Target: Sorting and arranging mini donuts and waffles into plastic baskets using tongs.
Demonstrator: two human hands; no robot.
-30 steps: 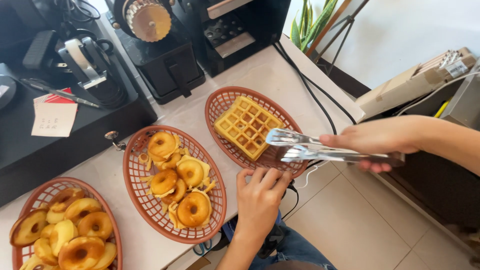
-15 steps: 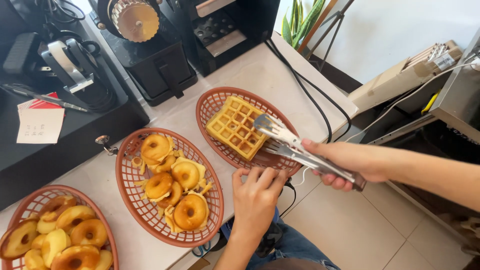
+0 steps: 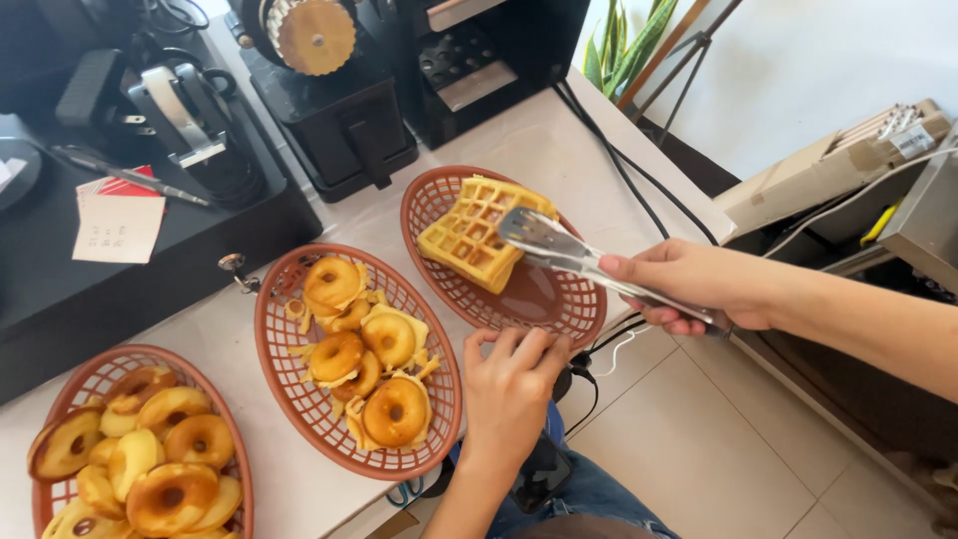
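At the far left we are seeing a red basket [image 3: 215, 404] piled with ring-shaped pastries [image 3: 165, 496], sitting at the near edge of the counter [image 3: 519, 150]. Behind it, a paper note [image 3: 118, 228] is lying on a black box [image 3: 150, 269].

Moving right, a second red basket [image 3: 284, 384] is holding more ring pastries [image 3: 394, 411], with crumbs scattered among them.

Just right of that basket, our left hand [image 3: 511, 384] is resting on the counter edge, fingers curled loosely and holding nothing, fingertips just beside the rim of the third basket [image 3: 569, 309]. This hand is staying where it was half a second ago.

In the third basket, the waffle [image 3: 469, 235] is now lifting: its right side is tilting up off the basket floor, whereas half a second ago it was lying flat. The metal tongs [image 3: 559, 245] are closing on the waffle's right corner, upper blade on top of it; earlier they were only reaching over it.

Our right hand [image 3: 699, 289] is gripping the tong handles, fingers wrapped tightly and squeezing them together. Compared with the earlier frame, it is sitting higher and further from the basket rim.

Behind the baskets, black machines [image 3: 339, 110] are standing, and dark cables [image 3: 619, 180] are running off the counter's right edge.
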